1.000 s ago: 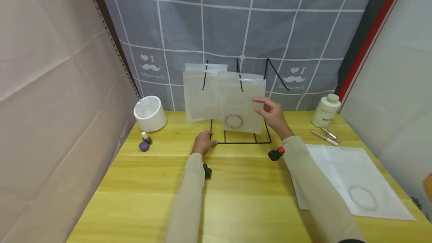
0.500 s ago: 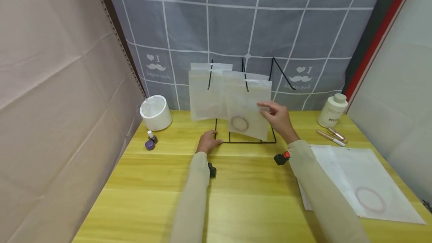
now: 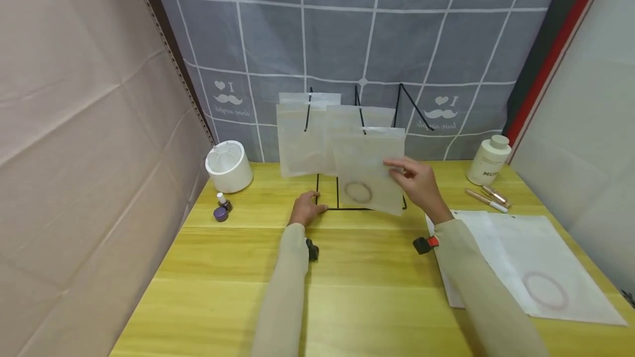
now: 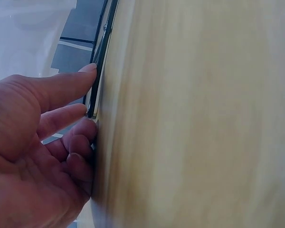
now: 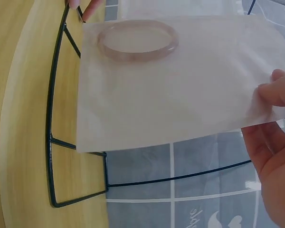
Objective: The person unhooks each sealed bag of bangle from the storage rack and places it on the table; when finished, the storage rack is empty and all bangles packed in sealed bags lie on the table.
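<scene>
a: what have i got in my right hand (image 3: 419, 186)?

b: you're pinching a frosted pouch (image 3: 369, 169) by its right edge, thumb on the near face. there's a pale ring-shaped bangle (image 3: 358, 192) inside, low in the pouch. in the right wrist view the pouch hangs free in front of the black wire rack (image 3: 361, 169), over its base and not touching the table.

a: and my left hand (image 3: 305, 209)?

b: it lies on the yellow table (image 3: 317, 285) at the rack's near left corner. the left wrist view shows the fingers fairly straight, fingertips against the wire of the base, nothing pinched.

a: what's on the rack itself?

b: more frosted pouches hang from its prongs behind the one i hold; i can't tell exactly how many.

a: anything else around?

b: a white round container (image 3: 229, 166) and a small purple-capped vial (image 3: 221, 207) off to the left, a white bottle (image 3: 488, 161) and two slim tubes (image 3: 488, 198) to the right, and flat pouches (image 3: 526, 269) lying on the table under my right forearm.
</scene>
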Action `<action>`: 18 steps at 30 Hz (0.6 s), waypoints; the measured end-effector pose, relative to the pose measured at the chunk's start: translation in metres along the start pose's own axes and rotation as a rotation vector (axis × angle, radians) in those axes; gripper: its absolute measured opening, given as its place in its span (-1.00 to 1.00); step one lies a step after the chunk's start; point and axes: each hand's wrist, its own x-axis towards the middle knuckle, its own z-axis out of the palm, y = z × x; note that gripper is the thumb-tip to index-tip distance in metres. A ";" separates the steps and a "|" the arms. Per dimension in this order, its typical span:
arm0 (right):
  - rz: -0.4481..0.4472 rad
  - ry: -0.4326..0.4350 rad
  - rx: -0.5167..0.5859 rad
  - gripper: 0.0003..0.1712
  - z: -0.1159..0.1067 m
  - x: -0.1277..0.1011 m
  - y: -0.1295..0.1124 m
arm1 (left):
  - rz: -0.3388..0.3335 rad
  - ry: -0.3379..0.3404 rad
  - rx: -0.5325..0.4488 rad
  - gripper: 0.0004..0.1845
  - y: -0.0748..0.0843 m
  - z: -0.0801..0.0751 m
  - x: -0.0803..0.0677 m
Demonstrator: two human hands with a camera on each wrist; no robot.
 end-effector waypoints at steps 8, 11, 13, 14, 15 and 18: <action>-0.114 0.012 -0.007 -0.73 -0.011 -0.004 -0.013 | -0.006 -0.004 0.004 -0.44 0.000 0.000 0.000; -0.144 -0.011 0.019 -0.69 -0.020 -0.009 -0.008 | -0.011 -0.005 0.011 -0.44 0.001 -0.001 -0.001; -0.143 -0.040 0.076 -0.64 -0.029 -0.015 -0.005 | -0.008 -0.005 0.016 -0.44 0.002 -0.001 -0.001; -0.135 -0.061 0.118 -0.63 -0.034 -0.019 -0.005 | -0.008 -0.005 0.015 -0.44 0.002 -0.001 -0.001; -0.112 -0.086 0.152 -0.62 -0.039 -0.023 -0.006 | -0.006 -0.005 0.014 -0.44 0.002 -0.002 -0.001; 0.070 -0.177 0.228 -0.66 -0.056 -0.036 -0.014 | 0.001 -0.004 0.012 -0.44 0.002 -0.002 -0.001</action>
